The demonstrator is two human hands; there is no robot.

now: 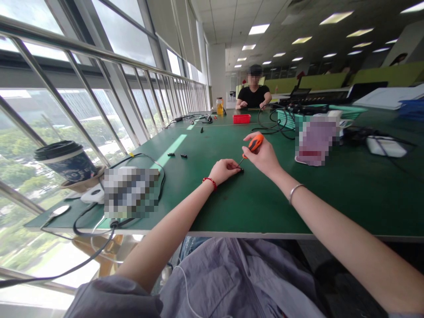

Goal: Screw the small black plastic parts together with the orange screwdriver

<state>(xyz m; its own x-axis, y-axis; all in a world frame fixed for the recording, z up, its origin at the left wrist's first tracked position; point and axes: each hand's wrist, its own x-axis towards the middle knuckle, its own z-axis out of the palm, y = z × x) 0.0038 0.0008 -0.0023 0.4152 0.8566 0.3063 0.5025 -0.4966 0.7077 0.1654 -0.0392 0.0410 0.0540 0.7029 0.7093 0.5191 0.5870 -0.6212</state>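
My right hand [263,154] is closed around the orange and black handle of a screwdriver [256,141]. Its thin shaft slants down and left toward the fingertips of my left hand [225,170]. Those fingers are pinched on a small black part [241,170] resting on the green tabletop [212,210]. The screwdriver tip meets the part or lies very close to it; the exact contact is too small to make out. Two similar small black pieces, one at the left [171,154] and another beside it [183,156], lie farther off on the table.
A lidded paper cup [68,161] stands at the left by cables and a metal railing [109,66]. Farther back are a red tray [241,119], a jar [219,107] and a green basket [285,119] with black cables. A phone-like object [316,140] stands right. A person [253,95] sits opposite.
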